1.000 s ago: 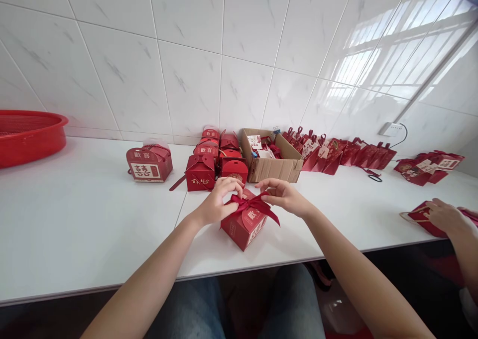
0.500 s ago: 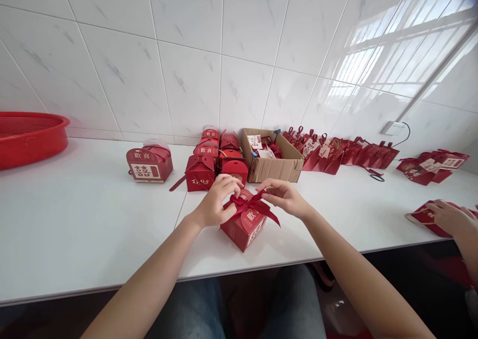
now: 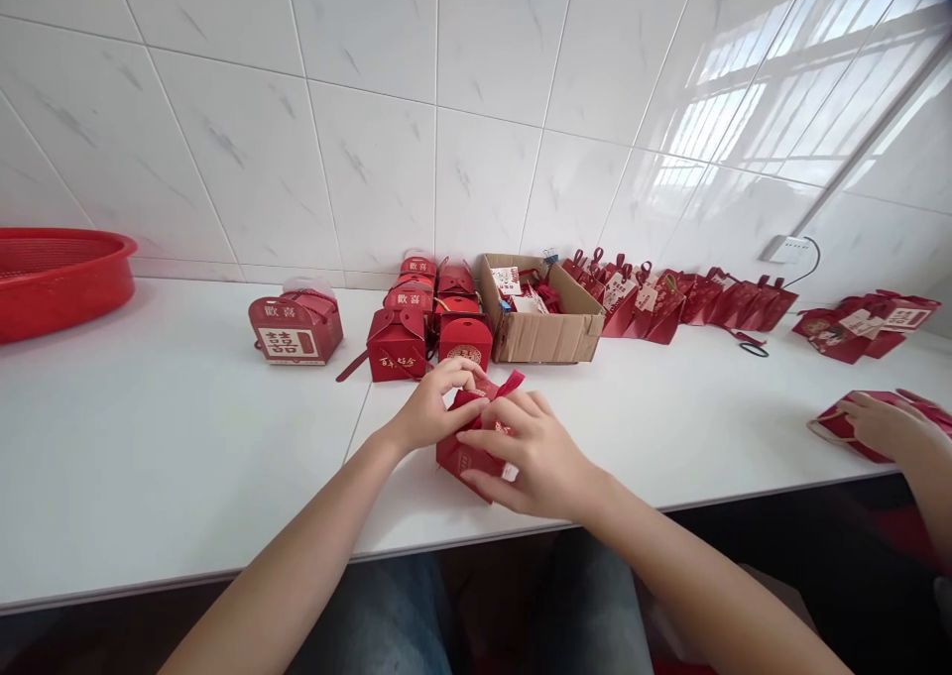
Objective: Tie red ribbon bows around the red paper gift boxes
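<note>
A small red gift box (image 3: pixel 462 455) with a dark red ribbon bow (image 3: pixel 500 388) sits on the white counter (image 3: pixel 185 437) near its front edge. My left hand (image 3: pixel 435 407) pinches the ribbon on top of the box from the left. My right hand (image 3: pixel 532 452) lies over the box's front and right side, fingers curled around it, hiding most of it. Both hands touch each other above the box.
Behind stand several closed red gift boxes (image 3: pixel 423 323), one more apart (image 3: pixel 296 328), an open cardboard carton (image 3: pixel 539 313) and rows of flat red boxes (image 3: pixel 691 303). A red basin (image 3: pixel 52 279) is far left. Another person's hand (image 3: pixel 878 422) holds a red box at the right.
My right hand has let go of the ribbon end and moved down and left onto the front of the box. The left hand stays on the bow.
</note>
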The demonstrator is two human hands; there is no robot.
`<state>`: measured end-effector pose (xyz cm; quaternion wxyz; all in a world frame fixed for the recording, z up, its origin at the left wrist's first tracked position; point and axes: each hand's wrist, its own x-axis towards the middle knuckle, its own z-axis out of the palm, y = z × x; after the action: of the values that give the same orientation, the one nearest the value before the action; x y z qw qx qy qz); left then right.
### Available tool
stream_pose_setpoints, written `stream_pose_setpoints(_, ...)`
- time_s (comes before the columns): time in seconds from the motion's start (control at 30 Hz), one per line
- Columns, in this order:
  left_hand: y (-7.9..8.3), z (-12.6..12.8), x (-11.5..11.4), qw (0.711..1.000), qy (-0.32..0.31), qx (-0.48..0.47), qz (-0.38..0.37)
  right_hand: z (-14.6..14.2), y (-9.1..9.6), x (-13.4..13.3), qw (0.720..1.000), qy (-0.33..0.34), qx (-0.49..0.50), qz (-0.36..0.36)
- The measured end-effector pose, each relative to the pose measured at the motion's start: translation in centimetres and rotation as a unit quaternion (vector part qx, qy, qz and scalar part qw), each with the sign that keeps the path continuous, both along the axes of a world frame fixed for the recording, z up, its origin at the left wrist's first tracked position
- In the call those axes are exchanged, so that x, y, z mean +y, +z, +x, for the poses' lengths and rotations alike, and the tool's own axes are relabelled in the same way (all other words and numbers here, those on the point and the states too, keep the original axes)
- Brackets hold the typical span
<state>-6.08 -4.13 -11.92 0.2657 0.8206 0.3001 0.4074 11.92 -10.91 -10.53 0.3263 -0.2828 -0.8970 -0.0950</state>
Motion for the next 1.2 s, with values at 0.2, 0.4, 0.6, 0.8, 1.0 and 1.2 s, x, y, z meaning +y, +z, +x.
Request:
stream_pose_setpoints(0.2,0.2,0.7,0.0,0.993,0.008,-0.022,-0.119,-1.8,-2.3,-0.5,0.991,-0.104,0.019,0.077)
stream_pose_setpoints(0.4,0.5,0.8,-0.2,0.99,0.011,-0.024,-0.14,-2.6,-3.2,-0.3,0.985,-0.138,0.051,0.093)
stream_pose_setpoints(0.6,0.7,0.9,-0.4,0.988,0.011,-0.034,-0.153,-2.3,-3.7,-0.6,0.987,-0.104,0.061,0.109)
stream_pose_setpoints(0.8,0.2,0.9,0.0,0.988,0.015,-0.039,-0.148,-1.5,-3.6,-1.7,0.989,-0.062,0.05,0.122)
stream_pose_setpoints(1.0,0.3,0.8,-0.1,0.989,0.017,-0.035,-0.144,-0.9,-3.4,-2.3,0.992,-0.024,0.061,0.11)
stream_pose_setpoints(1.2,0.7,0.5,-0.1,0.988,-0.004,-0.011,-0.155,2.4,-1.3,1.1,0.96,0.002,0.269,-0.078)
